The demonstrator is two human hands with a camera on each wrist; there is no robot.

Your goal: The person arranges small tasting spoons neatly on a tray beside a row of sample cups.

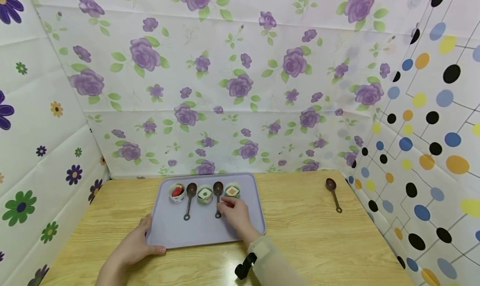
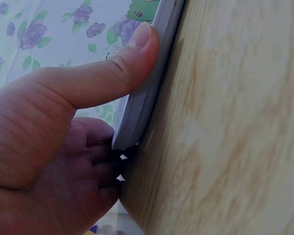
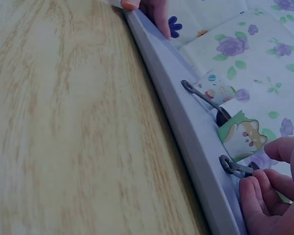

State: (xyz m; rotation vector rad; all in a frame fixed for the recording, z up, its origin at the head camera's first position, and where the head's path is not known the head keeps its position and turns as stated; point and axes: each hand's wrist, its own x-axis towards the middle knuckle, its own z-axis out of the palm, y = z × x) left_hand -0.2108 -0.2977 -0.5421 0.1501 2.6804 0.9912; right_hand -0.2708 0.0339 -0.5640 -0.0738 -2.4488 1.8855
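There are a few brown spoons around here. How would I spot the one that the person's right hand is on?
Find the lilac tray on the wooden table. Three little cups stand along its far edge with two brown spoons between them. The spoon you want lies between the middle cup and the right-hand cup, with the right hand on its handle; the other spoon on the tray is untouched.

Wooden table (image 1: 300, 244) bears lilac tray (image 1: 202, 232); brown spoon (image 1: 333, 194).

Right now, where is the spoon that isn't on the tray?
In the head view the loose spoon lies on the wooden table, right of the lavender tray, near the dotted wall, beyond both hands.
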